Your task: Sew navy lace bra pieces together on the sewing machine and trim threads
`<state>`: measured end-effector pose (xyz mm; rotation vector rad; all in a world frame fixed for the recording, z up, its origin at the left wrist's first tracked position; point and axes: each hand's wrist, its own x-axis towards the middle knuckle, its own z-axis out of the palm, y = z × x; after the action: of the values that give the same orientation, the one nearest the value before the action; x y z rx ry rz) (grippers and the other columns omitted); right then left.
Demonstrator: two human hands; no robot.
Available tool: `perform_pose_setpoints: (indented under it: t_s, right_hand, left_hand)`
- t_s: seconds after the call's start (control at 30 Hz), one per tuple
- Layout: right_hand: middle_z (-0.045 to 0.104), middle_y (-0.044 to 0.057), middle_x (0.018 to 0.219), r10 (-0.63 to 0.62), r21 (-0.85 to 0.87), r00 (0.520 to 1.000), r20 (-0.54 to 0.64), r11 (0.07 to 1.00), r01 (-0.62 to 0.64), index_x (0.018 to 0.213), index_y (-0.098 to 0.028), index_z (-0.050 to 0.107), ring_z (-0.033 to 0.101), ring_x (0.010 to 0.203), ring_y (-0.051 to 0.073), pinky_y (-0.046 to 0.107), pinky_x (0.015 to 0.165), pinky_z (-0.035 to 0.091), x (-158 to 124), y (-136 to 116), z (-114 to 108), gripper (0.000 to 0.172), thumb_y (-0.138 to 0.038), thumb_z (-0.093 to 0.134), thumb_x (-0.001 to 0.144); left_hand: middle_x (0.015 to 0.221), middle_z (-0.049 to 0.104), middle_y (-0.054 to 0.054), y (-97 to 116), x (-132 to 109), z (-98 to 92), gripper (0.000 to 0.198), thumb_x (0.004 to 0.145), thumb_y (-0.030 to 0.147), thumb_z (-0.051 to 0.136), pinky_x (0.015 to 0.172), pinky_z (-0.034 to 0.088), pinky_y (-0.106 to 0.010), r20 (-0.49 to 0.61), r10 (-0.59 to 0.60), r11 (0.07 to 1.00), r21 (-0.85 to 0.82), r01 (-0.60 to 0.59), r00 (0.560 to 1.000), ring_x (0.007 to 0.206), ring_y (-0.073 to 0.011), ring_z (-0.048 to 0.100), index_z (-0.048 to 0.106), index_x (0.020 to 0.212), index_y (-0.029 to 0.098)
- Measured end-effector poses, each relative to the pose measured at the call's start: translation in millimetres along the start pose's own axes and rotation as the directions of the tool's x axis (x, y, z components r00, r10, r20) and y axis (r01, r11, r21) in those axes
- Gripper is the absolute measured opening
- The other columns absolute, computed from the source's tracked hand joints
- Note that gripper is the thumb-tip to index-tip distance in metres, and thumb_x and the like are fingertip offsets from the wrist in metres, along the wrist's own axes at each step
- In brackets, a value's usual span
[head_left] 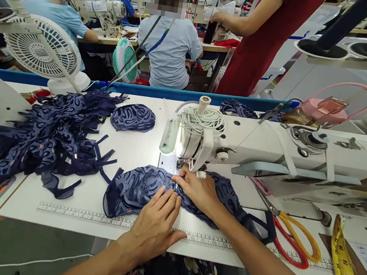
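A navy lace piece shaped like a bra (138, 186) lies across the bed of a white sewing machine (200, 142), partly beneath its needle area. My left hand (159, 218) rests flat on the fabric, fingers stretched out and thumb apart. Close by the lit presser foot, my right hand (198, 189) has its thumb and fingers closed on the lace. The fingertips nearest the needle are partly hidden by the machine head. To the right, a dark strap end of the piece runs under my right forearm.
A heap of navy lace pieces (60, 135) lies left, beside one oval lace piece (133, 117). Scissors (293, 236) and a yellow tape measure (342, 258) lie right. A printed ruler (86, 216) runs along the front edge. A fan (44, 46) and co-workers are beyond.
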<state>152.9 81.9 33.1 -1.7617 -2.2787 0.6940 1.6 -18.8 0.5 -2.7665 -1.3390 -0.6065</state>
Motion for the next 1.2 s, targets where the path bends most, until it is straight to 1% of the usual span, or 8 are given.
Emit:
perform_pose_setpoints:
  t_s: [0.13, 0.23, 0.33, 0.4, 0.53, 0.8, 1.03, 1.2]
  right_hand:
    - [0.063, -0.004, 0.068, -0.096, 0.036, 0.995, -0.014, 0.995, 0.096, 0.091, -0.024, 0.06, 0.061, 0.069, 0.014, 0.024, 0.067, 0.04, -10, 12, -2, 0.017, -0.038, 0.052, 0.094]
    - [0.067, 0.001, 0.086, -0.194, 0.009, 0.975, -0.108, 0.98, 0.196, 0.1, -0.023, 0.062, 0.062, 0.079, 0.016, 0.026, 0.073, 0.044, -25, 24, 0, 0.019, -0.032, 0.045, 0.098]
    - [0.064, 0.008, 0.102, -0.438, -0.133, 0.873, -0.214, 0.898, 0.418, 0.107, -0.02, 0.063, 0.061, 0.089, 0.018, 0.028, 0.074, 0.047, -36, 33, 4, 0.024, -0.02, 0.041, 0.098]
    - [0.063, 0.007, 0.101, -0.568, -0.21, 0.803, -0.181, 0.82, 0.533, 0.11, -0.019, 0.062, 0.059, 0.088, 0.018, 0.027, 0.071, 0.047, -38, 33, 6, 0.028, -0.01, 0.04, 0.095]
    - [0.063, 0.005, 0.091, -0.645, -0.282, 0.75, -0.148, 0.754, 0.593, 0.109, -0.018, 0.061, 0.056, 0.08, 0.016, 0.026, 0.068, 0.045, -31, 29, 8, 0.03, -0.003, 0.041, 0.092]
    - [0.061, 0.003, 0.08, -0.665, -0.406, 0.74, -0.1, 0.707, 0.579, 0.097, -0.018, 0.062, 0.053, 0.072, 0.018, 0.028, 0.057, 0.038, -29, 26, 8, 0.023, -0.006, 0.042, 0.094]
    - [0.066, 0.007, 0.1, -0.59, -0.193, 0.785, -0.191, 0.806, 0.559, 0.115, -0.02, 0.06, 0.06, 0.088, 0.017, 0.028, 0.074, 0.051, -32, 40, 4, 0.029, -0.011, 0.04, 0.096]
    - [0.066, 0.008, 0.105, -0.603, -0.241, 0.774, -0.195, 0.794, 0.558, 0.119, -0.018, 0.061, 0.061, 0.09, 0.019, 0.029, 0.073, 0.054, -33, 43, 4, 0.033, -0.01, 0.039, 0.095]
  left_hand:
    - [0.126, 0.062, -0.018, -3, 4, -11.4, 0.059, 0.095, 0.051, 0.048, 0.113, 0.036, -0.054, 0.026, -0.001, 0.999, -0.046, 0.002, 1.0, 0.123, -0.0318, 0.055, 0.052, 0.131, 0.005]
    - [0.122, 0.064, -0.015, -11, 11, -22.6, 0.044, 0.097, 0.039, 0.049, 0.112, 0.038, -0.054, 0.019, -0.014, 0.994, -0.111, 0.016, 1.0, 0.119, -0.028, 0.058, 0.053, 0.128, 0.008]
    - [0.115, 0.066, -0.013, -21, 19, -25.6, 0.028, 0.097, 0.016, 0.043, 0.112, 0.039, -0.051, -0.01, -0.03, 0.992, -0.121, 0.028, 1.0, 0.113, -0.0228, 0.061, 0.056, 0.121, 0.011]
    - [0.114, 0.067, -0.012, -28, 22, -20.8, 0.031, 0.093, 0.005, 0.038, 0.113, 0.039, -0.049, -0.041, -0.012, 0.996, -0.093, 0.008, 0.999, 0.112, -0.0213, 0.061, 0.058, 0.116, 0.011]
    - [0.117, 0.067, -0.014, -37, 22, -5.2, 0.036, 0.087, -0.002, 0.036, 0.112, 0.04, -0.049, -0.073, 0.035, 0.999, -0.015, -0.036, 0.997, 0.114, -0.0224, 0.061, 0.06, 0.112, 0.008]
    - [0.126, 0.064, -0.011, -37, 12, -1.5, 0.039, 0.089, -0.001, 0.036, 0.117, 0.028, -0.054, -0.034, 0.015, 0.993, 0.116, -0.011, 0.999, 0.12, -0.0219, 0.058, 0.06, 0.116, 0.012]
    - [0.118, 0.067, -0.011, -35, 17, -6.8, 0.035, 0.091, 0.003, 0.038, 0.117, 0.026, -0.055, -0.036, -0.005, 0.996, 0.093, 0.009, 0.999, 0.114, -0.0221, 0.06, 0.058, 0.119, 0.011]
    - [0.107, 0.067, -0.01, -30, 24, -6.1, 0.035, 0.094, 0.008, 0.04, 0.114, 0.03, -0.055, 0.016, -0.04, 0.99, 0.139, 0.038, 0.999, 0.106, -0.0229, 0.061, 0.054, 0.125, 0.012]
